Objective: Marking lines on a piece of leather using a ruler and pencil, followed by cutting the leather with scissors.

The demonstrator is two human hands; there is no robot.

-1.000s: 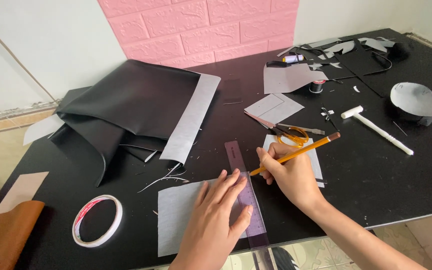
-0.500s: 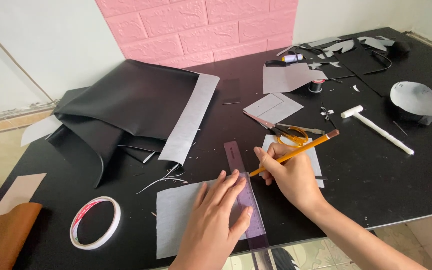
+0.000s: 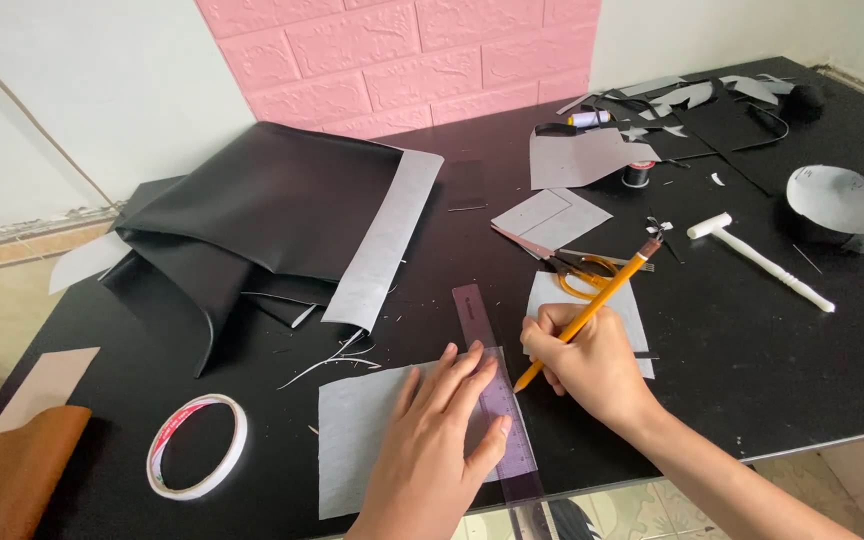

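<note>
Head view: left hand [image 3: 442, 430] lies flat, fingers spread, pressing a translucent purple ruler [image 3: 497, 400] onto a grey sheet [image 3: 372, 440] at six o'clock on the black table [image 3: 752, 350]. Right hand [image 3: 582, 365], just at the ruler's three o'clock, is closed around a yellow pencil [image 3: 592, 312], tip at the ruler's edge. Orange-handled scissors [image 3: 562, 270] lie at the pencil's twelve o'clock; a tape roll [image 3: 197, 458] sits at eight o'clock.

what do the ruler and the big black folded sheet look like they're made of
Ruler: likely clear purple-tinted plastic, since the grey sheet shows through it. Black folded sheet: probably faux leather, with a smooth, faintly shiny face and a pale grey backing at the turned edge.
</note>
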